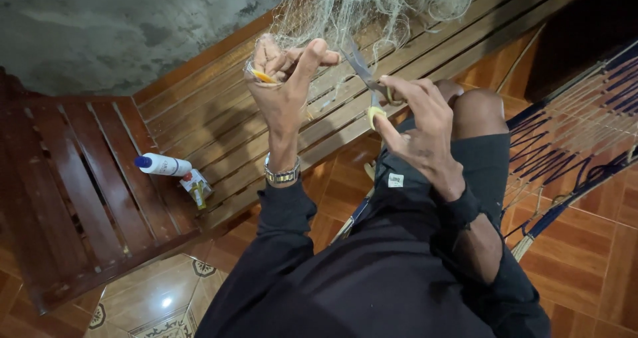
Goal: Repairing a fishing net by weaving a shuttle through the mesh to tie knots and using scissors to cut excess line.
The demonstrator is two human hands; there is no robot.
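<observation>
Slatted wooden surface (199,122) under a grey wall, orange tiled floor below us.
We see pale fishing net (372,5) draped over the slats; our left hand (286,79) has its grip closed on a bunch of that net, raised, and our right hand (419,128) grips yellow-handled scissors (367,85), blades up at the net. A white tube (163,164) lies well apart.

A white plastic tube with a blue cap (161,164) lies on the brown slatted wooden bench (80,198) at nine o'clock, a small crumpled wrapper (197,185) just beside it at its four o'clock
</observation>
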